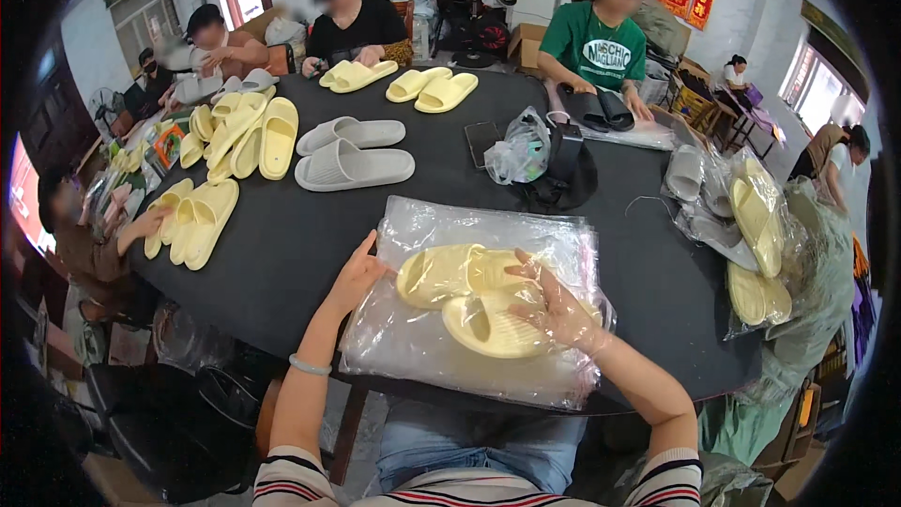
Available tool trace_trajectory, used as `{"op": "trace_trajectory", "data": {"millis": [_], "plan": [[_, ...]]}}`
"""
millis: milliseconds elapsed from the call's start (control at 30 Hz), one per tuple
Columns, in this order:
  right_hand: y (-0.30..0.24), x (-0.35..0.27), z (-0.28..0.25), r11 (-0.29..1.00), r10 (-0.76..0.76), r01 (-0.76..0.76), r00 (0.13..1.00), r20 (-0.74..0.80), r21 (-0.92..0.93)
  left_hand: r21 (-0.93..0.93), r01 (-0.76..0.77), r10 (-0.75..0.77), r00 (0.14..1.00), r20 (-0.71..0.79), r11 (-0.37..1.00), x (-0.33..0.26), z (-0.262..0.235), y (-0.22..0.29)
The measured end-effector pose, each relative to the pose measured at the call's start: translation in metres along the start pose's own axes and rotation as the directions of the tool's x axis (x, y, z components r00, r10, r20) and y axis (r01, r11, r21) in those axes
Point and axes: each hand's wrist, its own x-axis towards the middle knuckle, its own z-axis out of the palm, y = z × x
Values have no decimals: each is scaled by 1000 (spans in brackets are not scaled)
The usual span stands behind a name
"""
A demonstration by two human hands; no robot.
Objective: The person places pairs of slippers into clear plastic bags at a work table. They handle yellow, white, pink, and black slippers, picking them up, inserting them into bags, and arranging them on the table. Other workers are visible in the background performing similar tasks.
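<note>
A pair of pale yellow slippers (497,323) lies side by side in front of me, with clear plastic over it. Beneath is a stack of clear plastic bags (394,343) near the table's front edge. Over the slippers' strap ends rests my right hand (554,310), its fingers spread across both; shiny film around the wrist suggests it is inside the bag. My left hand (358,272) lies at the stack's left edge, fingers stretched out and thumb touching the plastic. Its fingers are partly hidden, and I see nothing held in it.
Grey slippers (357,169) and more yellow slippers (202,221) lie to the left on the black table (282,300). Bagged slippers (755,216) pile up at the right edge. A phone (482,145) and a plastic bag (519,152) sit beyond the stack. Several people work around the table.
</note>
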Motion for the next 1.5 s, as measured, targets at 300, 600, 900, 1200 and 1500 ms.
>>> {"op": "trace_trajectory", "data": {"millis": [300,600,900,1200,1500], "plan": [[8,13,-9,753,-186,308,947,261,-581,-143,85,-75,995,72,986,6,2,-3],[38,61,26,609,-284,424,906,315,-671,57,-6,-1,994,110,998,10,-3,-9],[17,40,18,576,-143,153,986,85,-803,186,-18,14,1000,21,982,-1,9,11],[26,33,13,638,-243,144,970,-20,-756,280,-154,132,987,94,948,-3,4,8],[34,-62,-34,665,-30,-152,973,-229,-732,190,-88,94,995,-21,978,0,9,9]]}}
